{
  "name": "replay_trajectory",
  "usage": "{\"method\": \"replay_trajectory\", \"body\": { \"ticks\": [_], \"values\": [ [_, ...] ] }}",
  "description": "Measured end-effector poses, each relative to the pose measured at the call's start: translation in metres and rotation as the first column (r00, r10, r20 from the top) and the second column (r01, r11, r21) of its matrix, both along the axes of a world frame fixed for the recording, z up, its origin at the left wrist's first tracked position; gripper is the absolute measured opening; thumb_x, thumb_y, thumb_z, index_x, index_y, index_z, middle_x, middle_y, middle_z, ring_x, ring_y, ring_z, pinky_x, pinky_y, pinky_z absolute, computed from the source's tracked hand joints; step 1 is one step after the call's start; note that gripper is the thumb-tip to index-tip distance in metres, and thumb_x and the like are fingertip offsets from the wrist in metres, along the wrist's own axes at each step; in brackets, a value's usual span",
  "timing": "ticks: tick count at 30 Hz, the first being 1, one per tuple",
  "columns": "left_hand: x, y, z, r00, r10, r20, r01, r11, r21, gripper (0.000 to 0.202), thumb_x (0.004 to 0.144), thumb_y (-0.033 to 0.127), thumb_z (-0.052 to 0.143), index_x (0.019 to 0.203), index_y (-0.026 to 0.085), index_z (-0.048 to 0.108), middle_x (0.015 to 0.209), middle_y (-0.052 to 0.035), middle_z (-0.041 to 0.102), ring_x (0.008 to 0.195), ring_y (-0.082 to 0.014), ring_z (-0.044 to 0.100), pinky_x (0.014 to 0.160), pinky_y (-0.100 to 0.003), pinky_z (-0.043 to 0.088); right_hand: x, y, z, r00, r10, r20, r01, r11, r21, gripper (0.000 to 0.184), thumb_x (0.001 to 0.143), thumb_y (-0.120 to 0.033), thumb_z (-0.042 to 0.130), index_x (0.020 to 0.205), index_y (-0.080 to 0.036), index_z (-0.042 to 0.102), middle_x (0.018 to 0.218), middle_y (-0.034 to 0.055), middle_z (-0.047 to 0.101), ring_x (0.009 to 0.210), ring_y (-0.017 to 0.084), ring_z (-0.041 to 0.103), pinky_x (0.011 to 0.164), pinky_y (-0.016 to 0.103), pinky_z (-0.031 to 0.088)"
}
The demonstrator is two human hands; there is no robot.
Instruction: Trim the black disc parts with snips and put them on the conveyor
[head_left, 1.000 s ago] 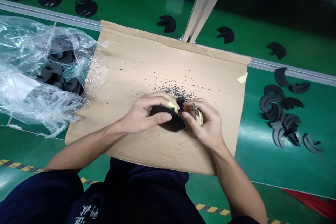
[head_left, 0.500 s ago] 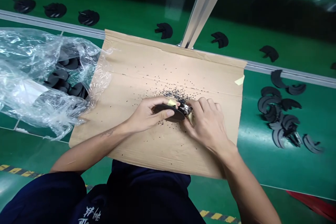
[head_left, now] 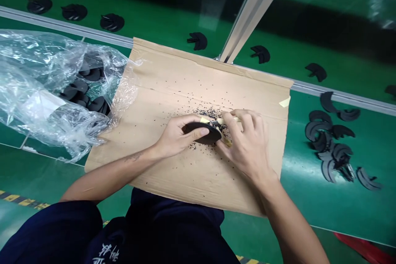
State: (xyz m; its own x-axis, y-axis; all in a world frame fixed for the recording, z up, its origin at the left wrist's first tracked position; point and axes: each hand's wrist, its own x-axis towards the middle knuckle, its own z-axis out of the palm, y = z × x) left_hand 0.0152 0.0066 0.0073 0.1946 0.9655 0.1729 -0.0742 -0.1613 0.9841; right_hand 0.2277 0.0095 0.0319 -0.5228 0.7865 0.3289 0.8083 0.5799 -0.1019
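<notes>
My left hand (head_left: pixel 177 136) is closed on a round black plastic part (head_left: pixel 208 135), thumb on top, with yellow tape around one finger. In my right hand (head_left: pixel 249 142) is a pair of cutting pliers (head_left: pixel 220 121) with pale yellow handles. Their metal jaws are at the far edge of the black part; my fingers hide most of the handles, and I cannot tell whether the jaws touch it. Under both hands lies a cardboard sheet (head_left: pixel 173 173), scattered with small black plastic bits (head_left: pixel 207 109) that are thickest just beyond the part.
A clear plastic bag (head_left: pixel 40 86) with several black parts (head_left: pixel 78 90) lies at the left. Curved black pieces (head_left: pixel 332 140) are piled on the green table (head_left: pixel 309 198) at the right. Beyond the cardboard are a metal post (head_left: pixel 247 20) and a glass-like panel with dark reflections.
My right hand has turned slightly, and the pliers' pale handle now shows above the fingers while less of the jaws shows. My left hand keeps the black part. The view has shifted slightly.
</notes>
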Motion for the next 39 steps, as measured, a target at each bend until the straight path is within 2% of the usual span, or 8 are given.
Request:
{"method": "replay_trajectory", "body": {
  "ticks": [3,7,10,13,16,19,31,39],
  "values": [
    [-0.001,0.001,-0.001,1.0,0.026,-0.006,-0.026,0.999,0.029,0.021,0.091,0.033,0.077,0.104,0.018,0.079,0.108,-0.0076,0.082,0.102,-0.0158,0.078,0.094,-0.03,0.064,0.01,0.003,-0.008,0.996,-0.02,-0.092,0.016,0.999,-0.04,0.049,0.09,-0.027,0.061,0.138,-0.021,0.052,0.124,0.0161,0.063,0.109,0.033,0.055,0.088,0.049,0.049],
    [-0.003,0.004,-0.001,0.994,0.054,-0.096,-0.047,0.997,0.069,0.021,0.091,0.034,0.077,0.105,0.018,0.079,0.106,-0.0079,0.082,0.1,-0.0166,0.077,0.093,-0.032,0.065,0.023,0.007,-0.018,0.958,-0.018,-0.286,-0.008,0.996,-0.09,0.051,0.091,-0.027,0.064,0.141,-0.023,0.055,0.124,0.0144,0.067,0.108,0.031,0.061,0.089,0.049,0.051],
    [-0.003,0.004,-0.003,0.989,0.06,-0.137,-0.042,0.991,0.131,0.021,0.09,0.034,0.078,0.104,0.018,0.08,0.106,-0.0081,0.081,0.101,-0.0164,0.077,0.095,-0.033,0.064,0.026,0.006,-0.018,0.905,-0.027,-0.426,-0.046,0.986,-0.159,0.048,0.093,-0.028,0.065,0.14,-0.025,0.057,0.117,0.0115,0.07,0.101,0.027,0.065,0.086,0.045,0.053],
    [-0.002,0.005,-0.006,0.986,0.071,-0.15,-0.041,0.979,0.2,0.019,0.088,0.03,0.08,0.104,0.019,0.08,0.104,-0.0072,0.081,0.096,-0.0144,0.076,0.091,-0.029,0.064,0.026,0.003,-0.013,0.869,0.042,-0.493,-0.157,0.968,-0.194,0.046,0.092,-0.028,0.069,0.137,-0.023,0.06,0.111,0.0106,0.073,0.093,0.024,0.068,0.08,0.041,0.055],
    [-0.002,0.005,-0.008,0.981,0.069,-0.181,-0.02,0.965,0.262,0.02,0.086,0.027,0.082,0.104,0.017,0.08,0.097,-0.0062,0.08,0.087,-0.0115,0.075,0.081,-0.023,0.062,0.027,0.0,-0.01,0.865,0.123,-0.487,-0.244,0.95,-0.194,0.048,0.09,-0.028,0.073,0.136,-0.022,0.06,0.106,0.0105,0.073,0.088,0.024,0.068,0.076,0.039,0.056],
    [-0.002,0.005,-0.009,0.977,0.064,-0.205,0.004,0.948,0.318,0.021,0.086,0.026,0.082,0.103,0.014,0.079,0.092,-0.0062,0.079,0.083,-0.0102,0.073,0.076,-0.02,0.06,0.029,0.0,-0.009,0.875,0.14,-0.464,-0.252,0.949,-0.188,0.048,0.09,-0.027,0.074,0.135,-0.02,0.06,0.103,0.0114,0.073,0.086,0.023,0.069,0.073,0.038,0.057],
    [-0.006,0.005,-0.008,0.964,-0.01,-0.266,0.112,0.923,0.369,0.027,0.087,0.028,0.082,0.112,0.018,0.078,0.096,-0.0076,0.077,0.086,-0.0122,0.072,0.076,-0.023,0.06,0.039,0.005,-0.008,0.87,0.229,-0.438,-0.327,0.931,-0.163,0.045,0.089,-0.024,0.078,0.13,-0.017,0.062,0.103,0.0137,0.074,0.086,0.023,0.07,0.072,0.036,0.059],
    [-0.006,0.005,-0.008,0.97,-0.025,-0.241,0.121,0.913,0.391,0.028,0.087,0.026,0.081,0.114,0.019,0.078,0.094,-0.007,0.077,0.084,-0.0122,0.071,0.074,-0.023,0.059,0.038,0.002,-0.007,0.884,0.238,-0.402,-0.32,0.935,-0.151,0.044,0.088,-0.023,0.079,0.129,-0.016,0.063,0.103,0.0135,0.074,0.083,0.022,0.07,0.071,0.036,0.059]
  ]
}}
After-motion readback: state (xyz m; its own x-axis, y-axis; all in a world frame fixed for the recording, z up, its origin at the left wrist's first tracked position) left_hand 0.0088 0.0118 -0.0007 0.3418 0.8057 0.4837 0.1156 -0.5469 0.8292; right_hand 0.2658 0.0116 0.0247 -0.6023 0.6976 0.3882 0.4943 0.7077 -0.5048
